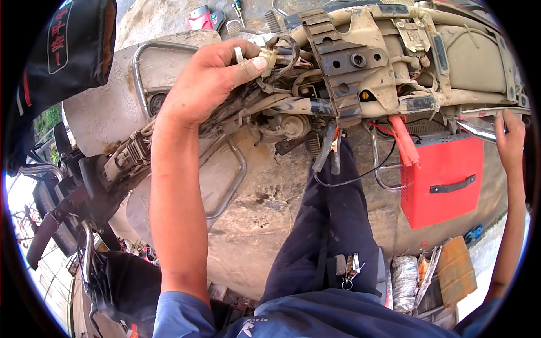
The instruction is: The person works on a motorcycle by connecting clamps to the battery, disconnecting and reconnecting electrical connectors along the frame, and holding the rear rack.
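My left hand [217, 70] pinches a cream plastic wiring connector [269, 61] between thumb and fingers, with dark wires looping out of it. The connector is over the exposed wiring of a stripped, dusty vehicle frame [417, 104]. Out at the far right, my right hand [509, 130] is closed around a chrome bar [478, 130] beside the frame; its fingertips are partly hidden. Between the two hands lies a ribbed brown metal plate [345, 65] with round holes. Below it hangs a metal clamp [335, 151] on a black cable.
A red box [442, 183] with a black handle stands below the frame, a red-sleeved clamp [403, 141] above it. Handlebars [45, 172] are at the left. A black padded cover [73, 50] fills the upper left. Tools [239, 14] lie on the far floor.
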Available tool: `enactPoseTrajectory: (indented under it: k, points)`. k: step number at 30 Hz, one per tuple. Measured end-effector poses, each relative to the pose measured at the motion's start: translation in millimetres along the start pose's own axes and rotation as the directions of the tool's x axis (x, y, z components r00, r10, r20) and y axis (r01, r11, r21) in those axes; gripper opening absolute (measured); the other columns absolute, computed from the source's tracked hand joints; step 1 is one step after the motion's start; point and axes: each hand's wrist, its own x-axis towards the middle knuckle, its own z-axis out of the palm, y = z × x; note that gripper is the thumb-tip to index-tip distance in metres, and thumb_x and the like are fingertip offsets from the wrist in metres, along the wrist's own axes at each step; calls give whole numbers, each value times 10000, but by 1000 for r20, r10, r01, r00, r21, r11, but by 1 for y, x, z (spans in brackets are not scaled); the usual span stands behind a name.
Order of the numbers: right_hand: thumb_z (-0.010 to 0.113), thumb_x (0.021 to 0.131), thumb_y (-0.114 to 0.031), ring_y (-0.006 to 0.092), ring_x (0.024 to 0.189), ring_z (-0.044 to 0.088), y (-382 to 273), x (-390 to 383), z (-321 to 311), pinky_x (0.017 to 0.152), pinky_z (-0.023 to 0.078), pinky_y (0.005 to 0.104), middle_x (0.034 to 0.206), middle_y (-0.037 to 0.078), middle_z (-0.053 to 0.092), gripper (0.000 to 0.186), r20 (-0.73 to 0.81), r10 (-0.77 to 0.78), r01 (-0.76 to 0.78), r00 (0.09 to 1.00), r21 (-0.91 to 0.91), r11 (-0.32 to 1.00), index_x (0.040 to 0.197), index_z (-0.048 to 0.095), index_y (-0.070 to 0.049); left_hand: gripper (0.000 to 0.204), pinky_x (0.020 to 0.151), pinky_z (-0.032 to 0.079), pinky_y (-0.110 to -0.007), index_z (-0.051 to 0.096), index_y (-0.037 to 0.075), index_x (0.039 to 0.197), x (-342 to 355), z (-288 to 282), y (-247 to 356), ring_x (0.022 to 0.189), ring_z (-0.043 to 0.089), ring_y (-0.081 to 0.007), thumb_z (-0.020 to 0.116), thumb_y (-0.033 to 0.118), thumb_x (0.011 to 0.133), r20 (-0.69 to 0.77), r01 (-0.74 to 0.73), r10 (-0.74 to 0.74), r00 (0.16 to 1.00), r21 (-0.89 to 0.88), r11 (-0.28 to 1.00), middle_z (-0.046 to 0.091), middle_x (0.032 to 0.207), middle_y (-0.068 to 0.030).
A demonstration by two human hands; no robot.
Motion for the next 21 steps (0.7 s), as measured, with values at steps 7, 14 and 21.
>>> enactPoseTrajectory:
  k: [7,14,21]
  points:
    - [616,1013,-213,366,773,655,-7,2,-2,694,494,416,888,199,700,252,159,108,-93,981,-98,991,1038,685,28,270,888,491,-269,715,-21,1145,-3,4,-2,951,630,-96,708,195,983,-51,-18,22,998,70,997,726,1028,-17]
    - [604,1028,-157,323,658,479,-4,-1,8,636,385,416,719,167,511,295,-206,-95,88,974,-42,995,817,495,19,254,841,486,-248,738,-17,1089,-3,7,2,899,613,-69,744,202,959,-73,-39,46,996,95,995,718,961,6]
    - [608,1023,-163,330,649,488,-23,2,2,632,390,421,720,163,527,291,-231,-127,115,965,-63,991,818,505,15,240,683,450,-242,744,-11,972,1,10,0,757,545,-45,744,227,945,-160,-49,85,983,220,974,653,800,42]
